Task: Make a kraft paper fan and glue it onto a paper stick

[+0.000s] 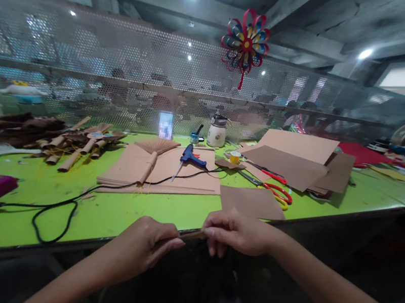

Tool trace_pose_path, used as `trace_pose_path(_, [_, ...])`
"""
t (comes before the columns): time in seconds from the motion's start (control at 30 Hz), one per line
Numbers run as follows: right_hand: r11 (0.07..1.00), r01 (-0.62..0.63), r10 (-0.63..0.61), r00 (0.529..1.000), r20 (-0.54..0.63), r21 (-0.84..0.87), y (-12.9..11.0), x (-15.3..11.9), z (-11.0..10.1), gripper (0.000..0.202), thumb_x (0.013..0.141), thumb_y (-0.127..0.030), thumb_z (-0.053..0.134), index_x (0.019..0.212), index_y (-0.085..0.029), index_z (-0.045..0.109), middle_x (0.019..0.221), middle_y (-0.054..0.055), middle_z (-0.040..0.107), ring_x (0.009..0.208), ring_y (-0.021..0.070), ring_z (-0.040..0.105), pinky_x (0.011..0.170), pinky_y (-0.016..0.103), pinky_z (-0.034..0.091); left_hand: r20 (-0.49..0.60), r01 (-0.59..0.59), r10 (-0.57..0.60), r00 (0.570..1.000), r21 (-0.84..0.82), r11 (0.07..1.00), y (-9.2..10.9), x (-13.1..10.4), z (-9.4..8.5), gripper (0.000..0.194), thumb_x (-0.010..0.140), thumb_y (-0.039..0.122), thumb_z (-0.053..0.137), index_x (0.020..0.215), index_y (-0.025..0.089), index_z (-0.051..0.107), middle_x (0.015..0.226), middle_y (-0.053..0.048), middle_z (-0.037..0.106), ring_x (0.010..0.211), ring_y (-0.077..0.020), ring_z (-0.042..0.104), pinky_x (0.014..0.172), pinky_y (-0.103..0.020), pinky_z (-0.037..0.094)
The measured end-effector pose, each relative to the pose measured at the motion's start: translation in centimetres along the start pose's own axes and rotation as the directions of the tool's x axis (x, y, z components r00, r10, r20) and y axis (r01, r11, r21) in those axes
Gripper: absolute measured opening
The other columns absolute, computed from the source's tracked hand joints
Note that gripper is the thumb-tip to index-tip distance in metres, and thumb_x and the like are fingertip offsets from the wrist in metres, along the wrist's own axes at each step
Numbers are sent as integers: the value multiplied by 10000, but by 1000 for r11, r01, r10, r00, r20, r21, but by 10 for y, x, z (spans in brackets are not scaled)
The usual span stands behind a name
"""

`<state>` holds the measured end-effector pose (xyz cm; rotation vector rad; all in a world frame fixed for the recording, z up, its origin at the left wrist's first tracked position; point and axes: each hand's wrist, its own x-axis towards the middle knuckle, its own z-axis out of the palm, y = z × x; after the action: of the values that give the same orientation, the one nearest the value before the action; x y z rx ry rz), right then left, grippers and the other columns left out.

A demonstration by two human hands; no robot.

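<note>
A narrow strip of brown paper (191, 235) stretches between my two hands at the table's front edge. My left hand (152, 241) pinches its left end between thumb and fingers. At the other end, my right hand (233, 232) grips it the same way, fingers curled. Beyond them a blue glue gun (193, 157) lies on a stack of brown paper (115, 171), beside a pleated paper fan (153, 156) with a rolled handle. A loose brown sheet (252, 202) lies just past my right hand.
Red- and yellow-handled scissors (278, 193) rest near large cardboard sheets (288, 167) on the right. A black cord (104, 187) crosses the green table (107, 221). Rolled paper pieces (71, 157) are heaped at left; a white bottle (216, 134) stands behind. A perforated metal screen (132, 58) closes the back.
</note>
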<state>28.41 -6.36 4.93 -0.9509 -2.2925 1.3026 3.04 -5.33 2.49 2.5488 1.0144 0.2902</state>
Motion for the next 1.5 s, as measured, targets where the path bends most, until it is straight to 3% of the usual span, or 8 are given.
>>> trace_pose_path(0.13, [902,111,-108,994,30,-417,-14,3,-1,191,894,-249,513,969,-142,652,851,70,668,739,141,580,638,216,402,-8,-25,25,1000,39,999,2,2,-1,394,947,434,361,718,188,566,543,36,483,488,-86,436,494,-214,235])
trace_pose_path(0.3, [761,0,-70,994,-82,-649,-26,1,9,237,899,-192,467,736,-137,630,603,24,591,537,95,460,519,217,269,-24,-19,20,1000,22,1000,6,2,-3,369,958,388,340,733,191,555,570,24,519,520,-103,468,520,-221,260])
trace_pose_path(0.53, [745,32,-89,995,-51,-666,-22,-4,7,188,896,-169,458,784,-138,606,588,-4,525,512,80,371,492,215,215,7,-49,48,999,114,992,-4,-13,1,188,902,163,386,757,199,501,608,26,536,532,-120,461,522,-242,245])
trace_pose_path(0.73, [754,88,-93,995,28,-651,-25,-3,6,226,922,-224,448,826,-148,637,633,20,585,547,95,434,514,213,239,28,-92,89,996,180,979,-6,-17,5,172,908,158,363,841,211,512,578,38,482,481,-117,389,483,-252,202])
trace_pose_path(0.9, [719,42,-73,997,-15,-694,-33,-3,11,241,932,-254,439,854,-153,644,644,38,604,549,112,452,511,227,230,16,-82,80,997,174,981,1,-12,0,177,926,202,363,864,212,529,588,25,516,471,-116,408,477,-256,203])
trace_pose_path(1.1, [760,34,-94,994,-58,-649,-33,-10,7,233,941,-207,414,839,-149,615,687,46,609,607,125,494,545,231,273,76,-21,24,997,-36,999,14,-13,-14,367,973,381,293,759,204,534,548,25,554,460,-97,460,482,-215,278])
trace_pose_path(1.3, [821,25,-78,995,-69,-570,-24,-19,-1,190,883,-98,420,912,-137,604,678,22,597,600,119,482,548,218,306,115,0,34,993,-282,959,11,-18,-15,331,980,368,284,1000,213,576,712,10,635,619,-109,568,589,-194,395])
trace_pose_path(1.5, [890,15,-106,979,-174,-456,-11,-16,1,304,960,-260,385,861,-137,645,648,19,613,578,110,511,568,214,365,127,58,-2,992,-444,894,5,-12,-16,335,965,396,341,969,193,607,808,-1,655,691,-113,606,666,-203,446])
